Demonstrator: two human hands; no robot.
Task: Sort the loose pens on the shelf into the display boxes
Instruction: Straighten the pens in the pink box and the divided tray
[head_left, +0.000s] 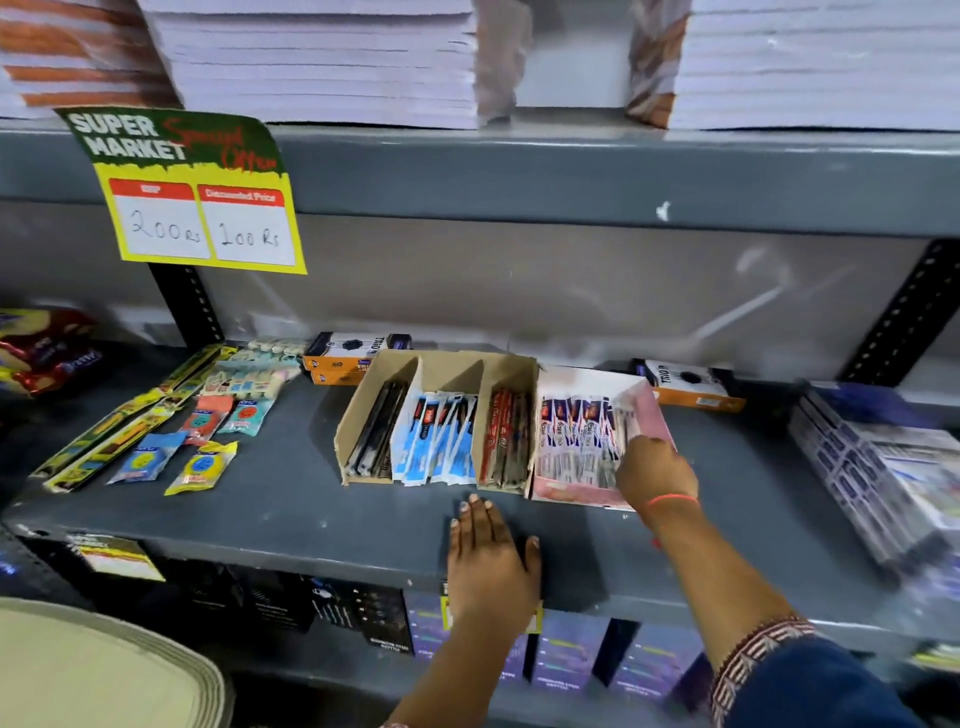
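1. The grey shelf (270, 499) crosses the middle of the frame, and the display boxes stand on it near the centre.
2. The brown box (358, 415) has three compartments: black pens (376, 436) on the left, blue pens (441, 441) in the middle, red pens (504, 441) on the right.
3. The pink box (657, 421) stands just right of the brown box, touching it, and holds pens in white and purple wrappers (576, 436).
4. The right hand (655, 470) is in the right part of the pink box, on top of the wrapped pens. Its fingers point down into the box and are hidden, so I cannot tell if the grip has hold of a pen.
5. The left hand (485, 558) lies flat on the front edge of the shelf, below the brown box, fingers spread, grip holding nothing.
6. Small packets (202, 462) and long yellow packs (119, 426) lie at the left of the shelf.
7. A price sign (208, 208) hangs in the upper left of the frame.
8. Orange boxes (337, 358) sit behind the display boxes.
9. Paper stacks (322, 62) fill the top of the frame.
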